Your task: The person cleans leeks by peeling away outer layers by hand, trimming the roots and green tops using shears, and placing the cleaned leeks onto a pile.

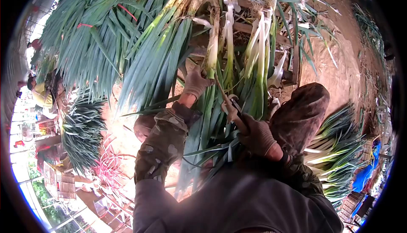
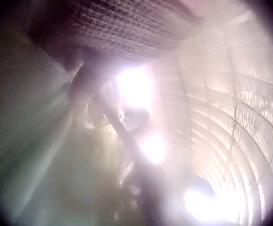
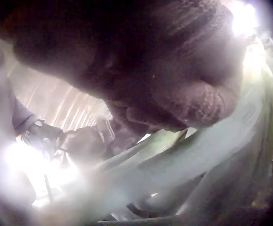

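In the head view my gloved left hand (image 1: 197, 82) grips a leek stalk (image 1: 211, 59) low on its pale part, the green leaves hanging below. My gloved right hand (image 1: 257, 138), lower and to the right, is curled round a thin brown stick-like tool (image 1: 221, 89) whose far end reaches the stalk by the left hand. The left wrist view shows the knitted glove (image 2: 127, 28) above blurred leaves. Leek leaves (image 3: 197, 146) pass under the dark right glove (image 3: 174, 80) in the right wrist view; its fingertips are partly hidden.
Large leek bundles (image 1: 97, 42) lie at the upper left, and more leeks (image 1: 259, 59) rest on a wooden rack (image 1: 295, 50). Other piles lie at the left (image 1: 82, 131) and right (image 1: 339, 152). Red ties (image 1: 111, 165) and a crate (image 1: 59, 182) are at the lower left.
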### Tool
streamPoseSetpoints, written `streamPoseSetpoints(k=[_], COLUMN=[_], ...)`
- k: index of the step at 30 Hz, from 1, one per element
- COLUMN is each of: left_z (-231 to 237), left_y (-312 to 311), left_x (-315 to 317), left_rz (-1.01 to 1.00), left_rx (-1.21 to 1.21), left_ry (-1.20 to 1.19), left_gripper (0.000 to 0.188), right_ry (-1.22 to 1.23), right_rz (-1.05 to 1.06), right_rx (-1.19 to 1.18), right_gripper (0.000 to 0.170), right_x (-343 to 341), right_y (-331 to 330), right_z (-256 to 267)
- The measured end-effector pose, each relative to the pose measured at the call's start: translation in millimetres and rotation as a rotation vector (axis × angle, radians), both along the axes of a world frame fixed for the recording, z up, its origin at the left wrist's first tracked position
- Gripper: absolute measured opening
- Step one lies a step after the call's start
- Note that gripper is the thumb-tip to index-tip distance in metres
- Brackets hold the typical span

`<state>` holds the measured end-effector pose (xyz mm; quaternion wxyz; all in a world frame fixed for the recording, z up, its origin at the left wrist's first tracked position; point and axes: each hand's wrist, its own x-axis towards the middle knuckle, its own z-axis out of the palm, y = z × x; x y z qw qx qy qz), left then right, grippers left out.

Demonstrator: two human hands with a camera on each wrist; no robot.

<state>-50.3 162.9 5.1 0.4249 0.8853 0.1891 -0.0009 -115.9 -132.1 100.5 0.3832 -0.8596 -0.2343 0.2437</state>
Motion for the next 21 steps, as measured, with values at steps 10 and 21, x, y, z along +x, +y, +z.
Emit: streamPoseSetpoints(k=[10, 21], left_z=[-12, -11], left_y=[3, 11], left_x=[-2, 6], left_rz=[-0.034, -0.147], left_rx=[-0.104, -0.136], left_ry=[0.011, 0.078], left_gripper=[0.051, 0.063], right_ry=[-0.017, -0.182], right_rz=[0.016, -0.012], right_rx=[-0.155, -0.259], right_gripper=[0.048, 0.043], right_x=[6, 80], right_y=[21, 66], right_z=[-8, -31])
